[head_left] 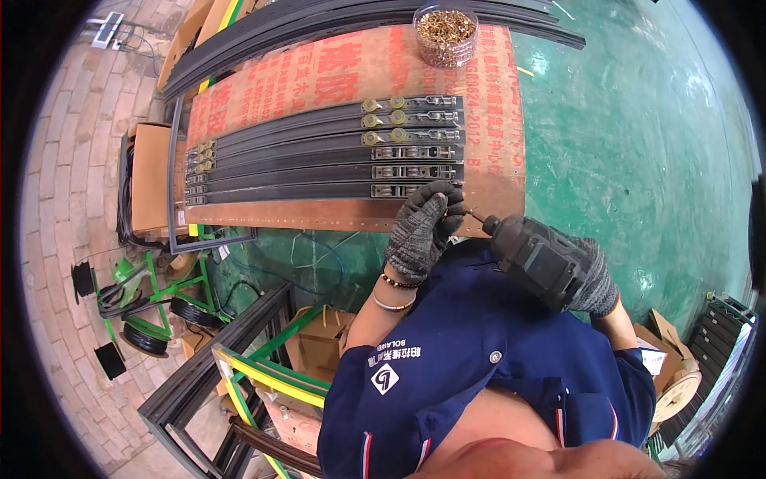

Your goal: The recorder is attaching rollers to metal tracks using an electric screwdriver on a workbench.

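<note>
My right hand (pixel 594 279), in a grey knit glove, is wrapped round the grip of a black cordless power driver (pixel 536 257). The driver's thin bit points left toward my left hand (pixel 419 231), which is gloved too. Its fingers are pinched near the bit tip; whatever small thing they hold is hidden. That hand is at the right end of the nearest dark metal profile (pixel 303 193), by a roller carriage (pixel 389 191). Several such profiles lie side by side on the board-topped table (pixel 495 120). Brass-coloured wheels (pixel 371 121) show on the farther ones.
A clear round tub of small brass-coloured screws (pixel 445 30) stands at the table's far edge, near long black profiles (pixel 343 32). Left of the table are a cardboard box (pixel 153 176) and a green reel stand (pixel 152 299). Black frames (pixel 215 383) lean at the lower left.
</note>
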Motion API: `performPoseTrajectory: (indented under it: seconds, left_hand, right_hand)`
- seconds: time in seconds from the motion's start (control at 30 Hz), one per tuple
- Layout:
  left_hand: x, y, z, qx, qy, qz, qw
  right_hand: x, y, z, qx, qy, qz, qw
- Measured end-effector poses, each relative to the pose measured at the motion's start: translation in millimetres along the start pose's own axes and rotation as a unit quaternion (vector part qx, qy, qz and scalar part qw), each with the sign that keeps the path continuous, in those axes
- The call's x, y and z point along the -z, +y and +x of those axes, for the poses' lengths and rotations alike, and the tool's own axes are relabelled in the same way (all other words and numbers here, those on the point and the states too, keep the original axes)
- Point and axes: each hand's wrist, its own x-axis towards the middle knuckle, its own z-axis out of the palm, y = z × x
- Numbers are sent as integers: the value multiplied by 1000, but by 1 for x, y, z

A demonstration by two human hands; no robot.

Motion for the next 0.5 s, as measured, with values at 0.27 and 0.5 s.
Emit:
performPoseTrajectory:
  seconds: [0.27,0.5]
  left_hand:
    - [-12,0,-12,-14,-24,40,999]
    - [-1,-5,-18,23,-16,53,998]
  right_hand:
    - [-12,4,-11,15,10,-17,1000]
    - [-7,-7,-12,-10,-9,17,1000]
